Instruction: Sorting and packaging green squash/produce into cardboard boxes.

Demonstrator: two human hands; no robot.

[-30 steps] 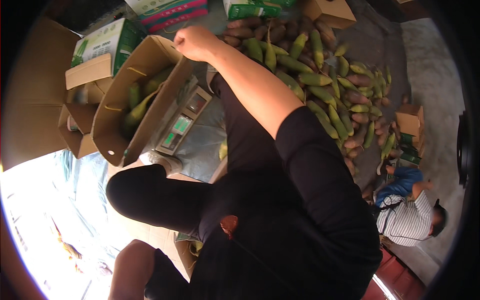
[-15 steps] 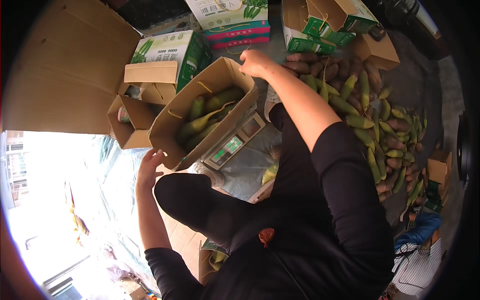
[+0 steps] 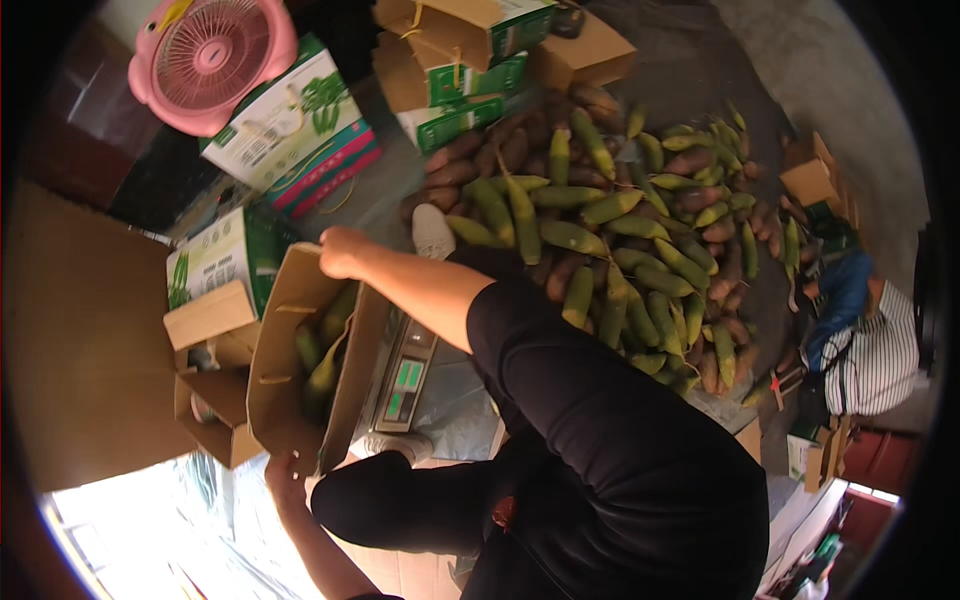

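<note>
The right hand point(image 3: 345, 252) is curling tightly over the far rim of an open carton point(image 3: 364, 350), at its corner, and is grasping the cardboard there. The left hand point(image 3: 287, 475) is touching the carton's near end, by its bottom-left corner; I cannot tell whether the fingers are gripping or just resting. Inside, green radishes point(image 3: 322, 378) are lying lengthwise against the right wall, with cord handles showing on the left. The carton is standing slantwise along the left edge of a scale point(image 3: 407, 375), whose display is glowing green; its footing is being hidden by its own walls. A white shoe point(image 3: 390, 445) is resting near the scale's lower corner.

Left of the carton, a smaller box point(image 3: 228, 398) is standing with its mouth open, and a green-and-white box point(image 3: 215, 262) is sitting just beyond. To the right, loose green radishes and brown roots point(image 3: 455, 150) are heaping across a dark floor sheet point(image 3: 680, 50), spreading toward its right edge.

Farther off, more cartons point(image 3: 465, 75) are stacking up, and a pink fan point(image 3: 213, 55) is standing beside a printed box point(image 3: 290, 120). A person in a striped top point(image 3: 875, 365) is bending at far right.
</note>
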